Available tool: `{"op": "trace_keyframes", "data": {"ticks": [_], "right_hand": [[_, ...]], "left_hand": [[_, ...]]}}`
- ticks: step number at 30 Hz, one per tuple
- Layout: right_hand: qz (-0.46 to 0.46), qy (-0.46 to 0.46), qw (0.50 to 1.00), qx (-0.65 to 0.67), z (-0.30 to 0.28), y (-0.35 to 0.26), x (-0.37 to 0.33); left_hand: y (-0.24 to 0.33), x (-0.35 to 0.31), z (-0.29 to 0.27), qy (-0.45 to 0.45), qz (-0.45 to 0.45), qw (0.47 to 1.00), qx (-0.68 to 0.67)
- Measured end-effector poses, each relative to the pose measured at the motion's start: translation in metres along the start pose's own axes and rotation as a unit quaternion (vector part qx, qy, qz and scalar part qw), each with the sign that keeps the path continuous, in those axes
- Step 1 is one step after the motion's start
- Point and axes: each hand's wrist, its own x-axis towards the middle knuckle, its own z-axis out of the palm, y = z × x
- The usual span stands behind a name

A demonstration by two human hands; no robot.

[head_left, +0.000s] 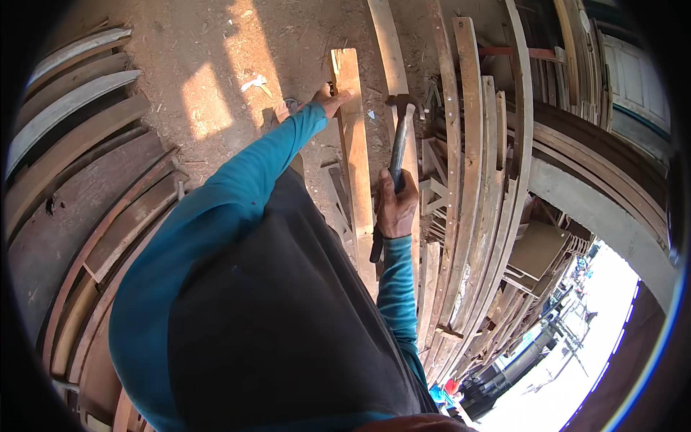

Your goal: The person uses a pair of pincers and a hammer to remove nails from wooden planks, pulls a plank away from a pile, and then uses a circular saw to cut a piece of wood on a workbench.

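My left hand [332, 99] grips a long wooden plank [353, 137] near its far end, fingers wrapped over the side of the board. The plank runs from there back toward my body, passing beside my right arm. In my right hand [398, 207] is a claw hammer [402, 137], held by its dark handle with the metal head pointing away from me. The hammer head is over another long board [389, 54] lying to the right of the plank; whether it touches that board I cannot tell.
Several long boards [471, 93] lie lengthwise on the right, with more timber behind them. Stacked planks [86, 173] fill the left side. The dirt floor [173, 43] has sunlit patches and scraps. A pale concrete beam [590, 198] stands at the right, near a bright opening.
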Motion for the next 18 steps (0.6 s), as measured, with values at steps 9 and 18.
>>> {"op": "trace_keyframes", "data": {"ticks": [9,18], "right_hand": [[-0.130,-0.034,0.985,0.104,0.042,-0.144,0.139],[-0.046,-0.171,0.975,-0.131,0.058,-0.101,0.160]], "left_hand": [[0.015,-0.005,-0.014,-0.135,-0.034,0.989,-0.040],[0.014,-0.004,-0.005,-0.129,0.018,0.989,-0.077]]}}
